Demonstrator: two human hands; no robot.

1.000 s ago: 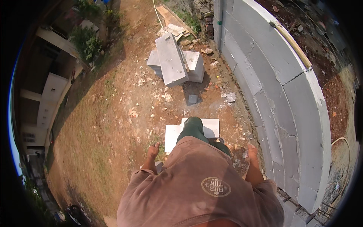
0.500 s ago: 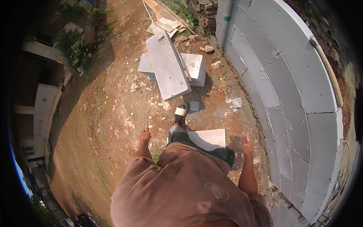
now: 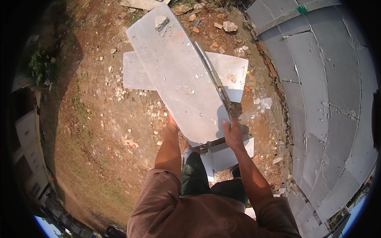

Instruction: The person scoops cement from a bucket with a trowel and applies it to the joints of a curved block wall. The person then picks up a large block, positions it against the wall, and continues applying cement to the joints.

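A long pale grey lightweight concrete block [image 3: 178, 75] lies slantwise across a second block [image 3: 137, 71]; whether its near end is raised cannot be told. My left hand [image 3: 172, 122] is at its left long edge, the fingers hidden beneath. On the right edge, close to the near corner, my right hand [image 3: 233, 135] grips with the thumb up and the other fingers partly hidden by the side. A small stone [image 3: 161, 22] and crumbs sit on the upper block's far end. Along its right side runs a narrow metal bar or pipe [image 3: 210, 67].
A wall of grey blocks [image 3: 309, 91] stands close on the right. Near my legs is another pale block [image 3: 230, 154]. Stones and brick bits [image 3: 230, 26] litter the dirt [image 3: 99, 142]. Boards [image 3: 145, 4] lie beyond the blocks, and buildings [image 3: 29, 139] stand far left.
I have come forward and bent over the stacked blocks. Both hands, free at my sides before, have reached in and taken hold of the upper block's edges.
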